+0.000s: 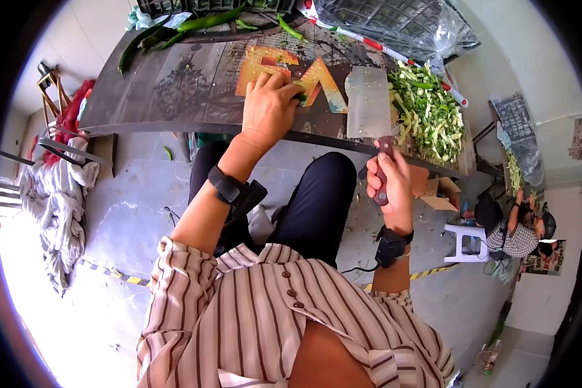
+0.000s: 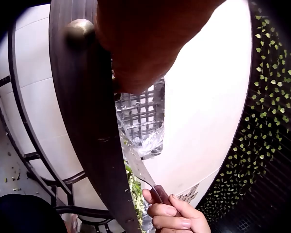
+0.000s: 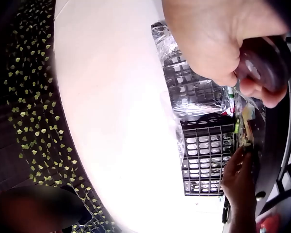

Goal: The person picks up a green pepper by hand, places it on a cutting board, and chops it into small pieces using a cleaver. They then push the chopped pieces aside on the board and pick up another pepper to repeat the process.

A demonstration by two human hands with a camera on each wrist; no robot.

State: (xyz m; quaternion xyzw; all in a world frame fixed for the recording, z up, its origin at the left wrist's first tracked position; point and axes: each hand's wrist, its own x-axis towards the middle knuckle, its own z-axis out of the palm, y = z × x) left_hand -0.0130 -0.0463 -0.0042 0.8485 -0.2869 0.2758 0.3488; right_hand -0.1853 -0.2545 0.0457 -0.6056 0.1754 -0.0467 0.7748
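Note:
In the head view my left hand (image 1: 268,107) is over the wooden table (image 1: 194,97), its fingers curled around a green pepper piece (image 1: 301,92) that they mostly cover. My right hand (image 1: 394,181) grips the dark handle of a cleaver (image 1: 368,103); the broad blade lies flat-side up at the table's front part, just left of a heap of chopped green pepper (image 1: 430,113). The left wrist view shows the right hand (image 2: 179,216) around the handle. In the right wrist view the right hand (image 3: 208,39) is close up, the left hand (image 3: 240,184) farther off.
Whole long green peppers (image 1: 207,21) lie at the table's back left. Black crates, one plastic-wrapped (image 1: 394,26), stand along the back, with a red-and-white strip (image 1: 372,44) nearby. A cardboard box (image 1: 441,194) is below the right end; another person (image 1: 514,236) sits farther right.

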